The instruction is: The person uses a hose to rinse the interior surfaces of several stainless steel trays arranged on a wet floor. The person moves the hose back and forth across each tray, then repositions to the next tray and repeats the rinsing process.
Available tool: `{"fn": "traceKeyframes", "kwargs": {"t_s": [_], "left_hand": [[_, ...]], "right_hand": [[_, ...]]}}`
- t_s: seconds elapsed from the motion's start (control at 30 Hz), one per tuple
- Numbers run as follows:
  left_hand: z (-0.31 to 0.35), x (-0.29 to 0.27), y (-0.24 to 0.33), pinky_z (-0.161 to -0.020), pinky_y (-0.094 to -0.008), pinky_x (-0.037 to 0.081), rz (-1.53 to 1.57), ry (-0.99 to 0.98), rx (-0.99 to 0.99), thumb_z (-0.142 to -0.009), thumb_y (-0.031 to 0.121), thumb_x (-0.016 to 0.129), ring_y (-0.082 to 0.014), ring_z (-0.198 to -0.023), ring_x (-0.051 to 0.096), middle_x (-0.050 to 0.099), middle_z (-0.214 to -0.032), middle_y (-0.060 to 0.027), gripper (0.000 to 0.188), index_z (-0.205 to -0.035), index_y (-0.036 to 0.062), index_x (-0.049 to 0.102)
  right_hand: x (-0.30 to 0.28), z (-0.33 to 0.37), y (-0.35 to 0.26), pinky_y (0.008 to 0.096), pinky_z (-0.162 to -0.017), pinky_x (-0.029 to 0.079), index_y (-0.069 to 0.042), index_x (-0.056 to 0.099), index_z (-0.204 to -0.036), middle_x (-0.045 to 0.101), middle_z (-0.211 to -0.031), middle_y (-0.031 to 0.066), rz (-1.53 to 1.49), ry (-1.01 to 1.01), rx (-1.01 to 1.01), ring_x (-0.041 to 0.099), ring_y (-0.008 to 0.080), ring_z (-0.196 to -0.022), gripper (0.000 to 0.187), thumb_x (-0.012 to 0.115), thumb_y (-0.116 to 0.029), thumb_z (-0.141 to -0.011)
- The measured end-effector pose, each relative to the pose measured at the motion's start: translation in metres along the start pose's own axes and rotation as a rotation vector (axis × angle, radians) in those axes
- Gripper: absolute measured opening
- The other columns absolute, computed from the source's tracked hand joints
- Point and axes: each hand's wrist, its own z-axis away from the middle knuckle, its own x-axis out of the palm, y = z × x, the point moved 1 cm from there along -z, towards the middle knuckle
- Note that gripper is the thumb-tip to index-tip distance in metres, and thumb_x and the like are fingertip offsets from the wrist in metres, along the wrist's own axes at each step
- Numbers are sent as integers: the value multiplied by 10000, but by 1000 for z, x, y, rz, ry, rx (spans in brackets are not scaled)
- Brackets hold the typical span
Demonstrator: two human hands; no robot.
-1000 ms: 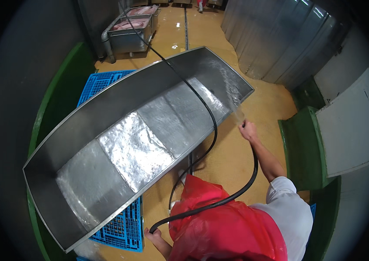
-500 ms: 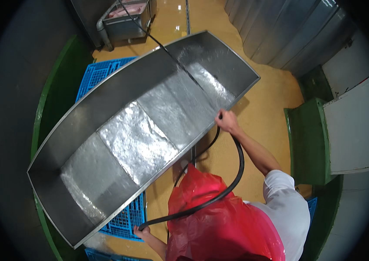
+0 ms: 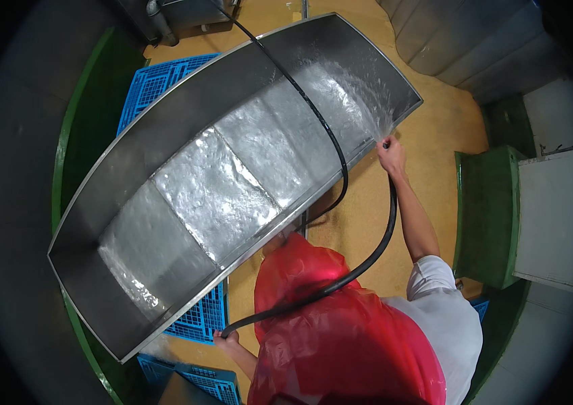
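My right hand (image 3: 392,156) grips the end of a black hose (image 3: 360,266) at the near right rim of a long stainless steel tub (image 3: 185,202). Water (image 3: 374,115) sprays from the hose end into the tub's far right end. Lower down, my left hand (image 3: 227,339) is closed round another part of the same hose, just off the tub's near edge. Between my hands the hose bows across my red plastic apron (image 3: 327,317). Wet, shiny metal covers the tub's bottom. A further stretch of hose crosses the tub's far rim and hangs over its near rim.
Blue plastic pallets (image 3: 158,77) lie under the tub, with another blue pallet (image 3: 212,381) near my left arm. The floor (image 3: 435,135) is yellow-brown. A green wall base (image 3: 485,216) stands at right, a green curb (image 3: 63,148) at left, and a metal container (image 3: 195,15) at the far side.
My right hand has moved right and farther away along the rim with the hose end. Water now fans visibly over the tub's far right end. The crossing hose has shifted. My left hand keeps its grip.
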Motion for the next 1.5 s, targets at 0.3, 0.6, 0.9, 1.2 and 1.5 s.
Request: {"fn": "traceKeyframes", "kwargs": {"t_s": [0.3,0.6,0.9,1.2,1.5], "left_hand": [[87,92,-70,-481,-304,414,-102,39,23,-849,127,482,-101,-420,364,350,-516,84,257,-644,227,364],[114,128,-59,-454,-286,372,-159,70,93,-873,169,492,-112,-417,380,310,-492,72,330,-605,219,306],[139,48,8,-465,-260,449,221,-178,87,-964,189,437,-108,-392,469,402,-451,48,343,-629,149,374],[119,-71,6,-456,-246,439,553,-76,145,-972,193,420,-112,-376,456,410,-447,44,353,-624,138,395],[67,-105,15,-446,-248,395,892,204,77,-908,130,540,-154,-387,385,404,-462,25,349,-602,145,373]], "right_hand": [[-47,9,123,424,-703,507,-8,658,-897,680,-811,201,167,67,273,670,357,-797,311,632,-290,-767],[57,11,23,380,-700,514,4,636,-920,679,-797,208,-76,-290,-97,680,317,-752,281,661,-232,-769],[206,216,-198,417,-726,494,-31,607,-952,659,-809,210,-153,-1273,-625,649,354,-772,287,600,-273,-798],[295,275,-316,370,-641,511,-8,622,-887,658,-728,189,-66,-1405,-741,647,269,-640,260,579,-257,-826],[306,417,-497,399,-725,509,6,624,-875,661,-727,194,-57,-1427,-1042,652,355,-736,303,616,-292,-820]]}}
